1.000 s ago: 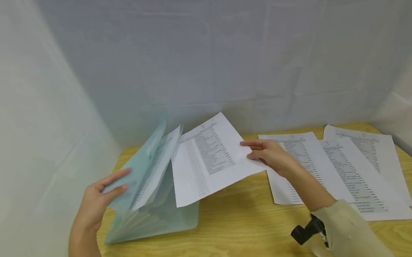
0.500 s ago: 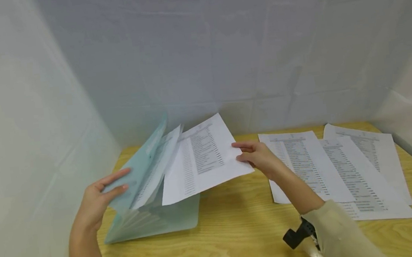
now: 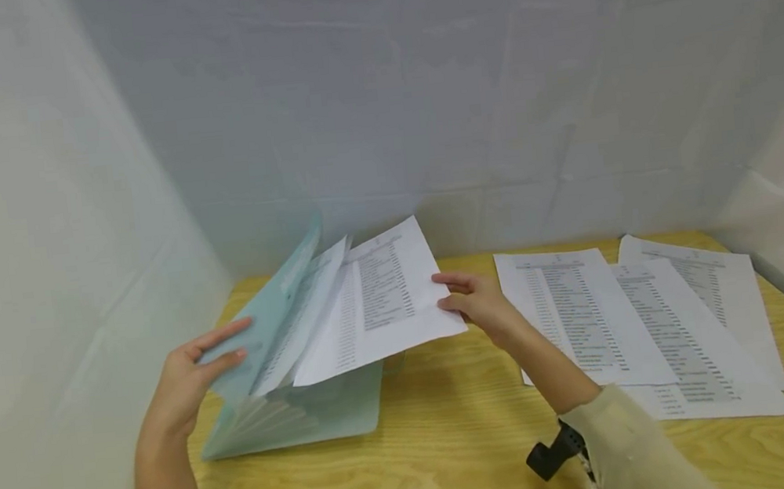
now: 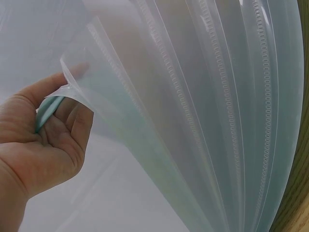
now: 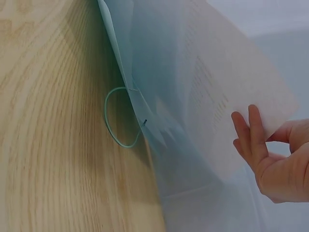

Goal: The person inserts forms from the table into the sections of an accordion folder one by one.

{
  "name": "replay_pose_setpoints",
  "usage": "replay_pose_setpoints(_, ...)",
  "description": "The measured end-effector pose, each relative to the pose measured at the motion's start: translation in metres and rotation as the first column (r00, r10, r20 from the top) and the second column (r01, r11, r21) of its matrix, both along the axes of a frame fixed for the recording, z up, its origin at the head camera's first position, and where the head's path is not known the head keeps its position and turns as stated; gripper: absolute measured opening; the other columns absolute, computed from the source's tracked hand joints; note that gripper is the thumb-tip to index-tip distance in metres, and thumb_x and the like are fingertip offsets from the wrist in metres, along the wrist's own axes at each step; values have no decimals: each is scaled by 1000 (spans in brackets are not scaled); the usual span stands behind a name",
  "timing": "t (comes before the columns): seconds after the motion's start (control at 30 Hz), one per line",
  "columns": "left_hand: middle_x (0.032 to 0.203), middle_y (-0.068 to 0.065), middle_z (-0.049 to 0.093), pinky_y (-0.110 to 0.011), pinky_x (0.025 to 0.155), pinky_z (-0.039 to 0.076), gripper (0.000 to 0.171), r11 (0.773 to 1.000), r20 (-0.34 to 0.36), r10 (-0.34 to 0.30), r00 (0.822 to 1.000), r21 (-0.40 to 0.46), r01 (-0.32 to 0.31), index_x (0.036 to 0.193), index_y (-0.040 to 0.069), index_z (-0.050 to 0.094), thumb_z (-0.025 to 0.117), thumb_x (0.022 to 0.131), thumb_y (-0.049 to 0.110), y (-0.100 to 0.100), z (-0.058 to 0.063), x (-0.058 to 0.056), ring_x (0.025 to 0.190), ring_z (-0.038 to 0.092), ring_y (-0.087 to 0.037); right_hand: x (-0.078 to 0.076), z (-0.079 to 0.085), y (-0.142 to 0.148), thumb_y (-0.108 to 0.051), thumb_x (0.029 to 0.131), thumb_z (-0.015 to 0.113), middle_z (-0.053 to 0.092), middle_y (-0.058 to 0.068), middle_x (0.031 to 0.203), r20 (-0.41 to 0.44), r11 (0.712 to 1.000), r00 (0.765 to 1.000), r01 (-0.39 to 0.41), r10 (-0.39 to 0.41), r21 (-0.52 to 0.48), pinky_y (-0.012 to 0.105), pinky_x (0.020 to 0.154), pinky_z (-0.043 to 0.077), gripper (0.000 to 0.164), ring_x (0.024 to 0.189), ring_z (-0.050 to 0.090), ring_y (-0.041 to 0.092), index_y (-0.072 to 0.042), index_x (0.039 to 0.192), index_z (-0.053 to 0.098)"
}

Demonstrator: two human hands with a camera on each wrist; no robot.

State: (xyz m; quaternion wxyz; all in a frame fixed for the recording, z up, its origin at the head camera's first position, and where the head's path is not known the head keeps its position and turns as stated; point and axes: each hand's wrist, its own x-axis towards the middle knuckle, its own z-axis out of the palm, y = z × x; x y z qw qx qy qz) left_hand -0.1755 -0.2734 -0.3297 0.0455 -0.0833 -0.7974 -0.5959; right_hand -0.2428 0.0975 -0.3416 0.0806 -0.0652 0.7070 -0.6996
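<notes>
A pale green accordion file folder stands fanned at the left of the table. My left hand grips its raised front cover, and in the left wrist view the fingers curl round a clear divider and the cover's edge. My right hand pinches the right edge of a printed sheet between thumb and fingers. The sheet's left part lies within the folder's opening, overlapping the pockets. Another printed page shows behind the cover. From the right wrist, the sheet appears from its underside.
Several printed sheets overlap on the right of the wooden table. A green elastic loop hangs off the folder's edge. White sheeting encloses the back and sides.
My right hand has moved left with the sheet, sliding it further over the folder's pockets. The left hand and the cover have stayed nearly still.
</notes>
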Motion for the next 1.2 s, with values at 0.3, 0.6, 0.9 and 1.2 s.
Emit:
replay_pose_setpoints(0.3,142,-15,34,-54,103,10,47,1000,3,0,1000,1,0,129,4,53,66,86,17,1,2,-1,133,16,-34,6,-5,-21,5,84,59,53,19,122,-84,996,994,70,-65,53,29,68,51,42,85,60,22,1,126,54)
replay_pose_setpoints(0.6,140,-10,38,-53,104,11,46,1000,2,10,1000,6,-10,128,5,54,67,86,17,1,2,-1,133,17,-33,13,-11,-43,4,84,60,52,17,123,-130,992,986,114,-105,62,30,72,51,40,91,58,24,-1,123,57)
replay_pose_setpoints(0.9,140,-10,39,-54,104,8,45,1000,-3,8,1000,15,-8,128,4,54,67,86,17,0,1,0,133,16,-34,24,-18,-60,3,85,58,50,17,125,-125,993,987,109,-103,40,31,73,51,41,92,59,25,-2,126,55)
replay_pose_setpoints(1.2,137,-7,43,-55,103,10,45,1000,-7,-6,1000,25,6,128,3,54,66,86,16,1,-1,0,133,17,-34,27,-26,-74,2,84,60,50,20,125,-136,991,984,126,-119,43,31,72,51,43,86,61,23,-1,126,54)
